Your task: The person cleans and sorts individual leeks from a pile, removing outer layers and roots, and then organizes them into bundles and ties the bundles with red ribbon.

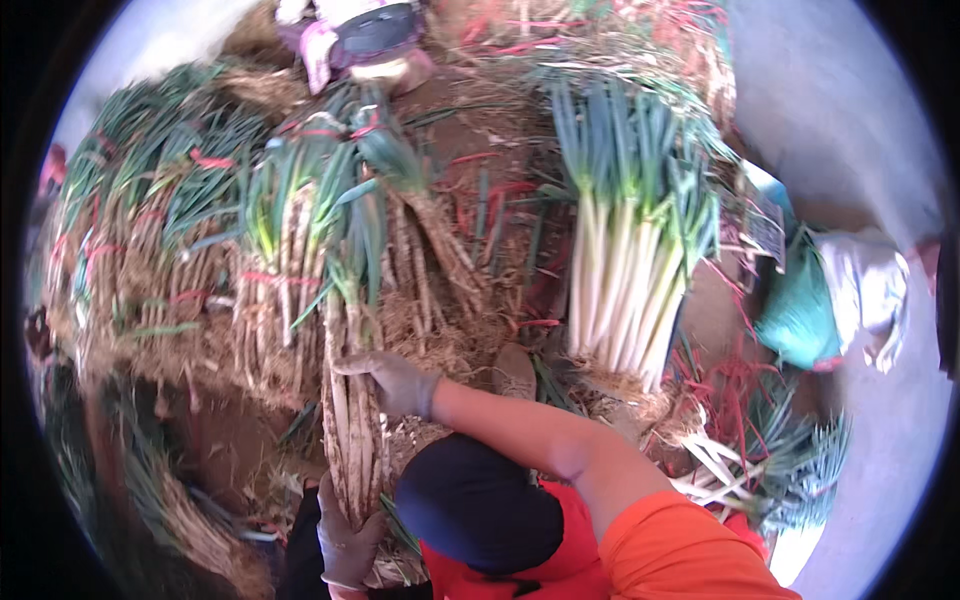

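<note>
A bunch of long green onions [355, 440] with brown, soiled outer skins stands upright at lower left of centre, its green tops pointing away from me. My right hand [395, 383], in a grey glove, reaches in from the right and closes around the middle of the stalks. Lower down, my left hand [350, 540], also gloved, wraps around the root end. Just beyond lean tied, uncleaned green onions [285, 240]. A large bundle of peeled, white-shafted green onions [625, 240] stands farther right, apart from both hands.
Tied green onion bundles [130, 230] crowd the left side. Red ties [720, 405] tangle at right, near loose white onions [730, 465]. A teal sack [800, 310] sits by the right wall. A dark rounded shape [480, 505] covers part of the bottom, against red cloth.
</note>
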Demonstrator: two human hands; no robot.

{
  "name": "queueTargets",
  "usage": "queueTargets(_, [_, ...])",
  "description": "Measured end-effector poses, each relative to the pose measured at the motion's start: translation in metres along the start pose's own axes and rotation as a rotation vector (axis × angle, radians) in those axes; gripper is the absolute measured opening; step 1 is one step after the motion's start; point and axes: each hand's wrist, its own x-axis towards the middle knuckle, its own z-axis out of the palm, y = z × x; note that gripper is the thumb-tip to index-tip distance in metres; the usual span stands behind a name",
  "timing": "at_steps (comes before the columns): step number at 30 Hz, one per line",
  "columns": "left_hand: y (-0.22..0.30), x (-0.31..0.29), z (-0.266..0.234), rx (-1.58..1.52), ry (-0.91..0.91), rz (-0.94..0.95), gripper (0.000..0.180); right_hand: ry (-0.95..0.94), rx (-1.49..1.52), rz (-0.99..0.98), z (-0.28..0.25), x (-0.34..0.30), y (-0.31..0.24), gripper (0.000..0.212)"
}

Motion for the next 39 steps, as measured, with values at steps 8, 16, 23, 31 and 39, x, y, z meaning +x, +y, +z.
queueTargets(8, [0.015,-0.004,-0.007,0.204,-0.223,-0.195,0.089,0.191,1.114,0.893,-0.008,0.027,-0.049,0.027])
queueTargets(16, [0.001,-0.077,-0.013,0.15,0.241,0.112,0.09,0.01,1.194,0.779,0.002,0.066,-0.121,0.048])
queueTargets(23, [-0.012,-0.081,-0.143,-0.019,0.872,0.287,0.078,-0.273,1.008,0.286,0.092,0.182,-0.279,0.079])
queueTargets(31, [-0.203,-0.111,-0.323,0.094,1.233,-0.129,0.079,-0.743,0.42,0.501,0.176,0.19,-0.233,0.037])
queueTargets(39, [-0.462,-0.171,-0.316,0.099,0.739,-1.215,0.086,-0.493,0.103,0.966,0.118,0.125,-0.107,0.033])
